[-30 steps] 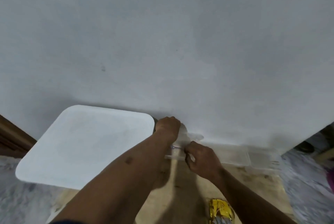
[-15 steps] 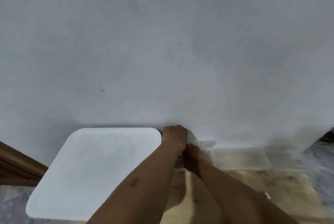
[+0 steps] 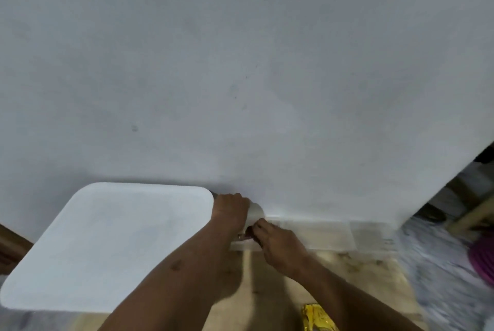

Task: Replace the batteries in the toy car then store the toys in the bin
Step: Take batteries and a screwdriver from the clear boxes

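Curling round a pale plastic object (image 3: 256, 214) at lower centre, the left hand (image 3: 231, 207) steadies it while the right hand (image 3: 275, 239) pinches a small dark part (image 3: 250, 230), both probably light, rigid, slippery and best held by the sides.

1. Wall (image 3: 240, 63): plain pale grey-white.
2. Lid (image 3: 107, 245): plain white.
3. Board (image 3: 361, 272): tan, brown-flecked.
4. Blurred item, possibly the toy car (image 3: 318, 317): yellow with grey marks.
5. Floor (image 3: 441, 285): mottled grey.

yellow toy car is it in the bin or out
Out: the yellow toy car lies on the wooden board at the frame's bottom edge.
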